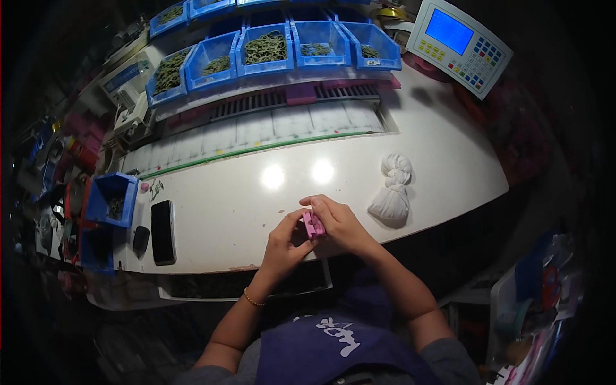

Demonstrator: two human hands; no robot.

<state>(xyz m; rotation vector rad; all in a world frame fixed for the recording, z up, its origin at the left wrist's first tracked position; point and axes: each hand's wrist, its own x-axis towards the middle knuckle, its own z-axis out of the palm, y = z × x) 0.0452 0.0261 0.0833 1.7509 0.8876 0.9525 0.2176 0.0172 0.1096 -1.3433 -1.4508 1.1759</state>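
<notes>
A small pink rubber mould point(314, 225), blocky with a notched face, is held just above the near edge of the white worktable. My left hand point(287, 239) grips it from the left, thumb low and fingers along its side. From the right, my right hand point(339, 224) closes over it, with its fingers reaching across the top; its thumb is hidden. To the right of my hands, a knotted white cloth pouch point(390, 196) rests on the table.
Blue bins point(265, 51) of greenish rings line the back shelf. A keypad device with a blue screen point(457, 42) stands back right. On the left lie a black phone point(163, 232), a dark mouse-like object point(141, 241) and a blue bin point(113, 197). An open drawer point(244, 286) sits below the table edge.
</notes>
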